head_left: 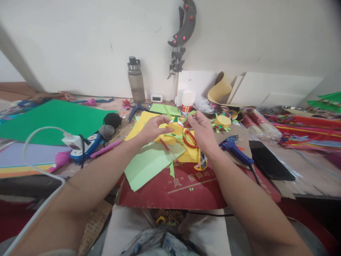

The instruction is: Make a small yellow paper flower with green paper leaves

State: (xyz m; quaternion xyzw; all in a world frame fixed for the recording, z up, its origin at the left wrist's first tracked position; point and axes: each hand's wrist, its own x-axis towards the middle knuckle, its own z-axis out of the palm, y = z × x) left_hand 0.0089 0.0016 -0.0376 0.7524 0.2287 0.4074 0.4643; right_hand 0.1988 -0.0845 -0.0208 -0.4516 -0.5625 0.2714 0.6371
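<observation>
My left hand pinches the left side of a small round yellow paper piece with green and white parts on its top. At its right, my right hand has thumb and forefinger closed on a light green paper strip. Below the hands lie yellow paper sheets, a light green sheet, a red pencil, red-handled scissors and a yellow cutter, all over a red board.
A blue glue gun and a black phone lie to the right. A water bottle and paper cups stand at the back. On the left are a green sheet and a power strip with a white cable.
</observation>
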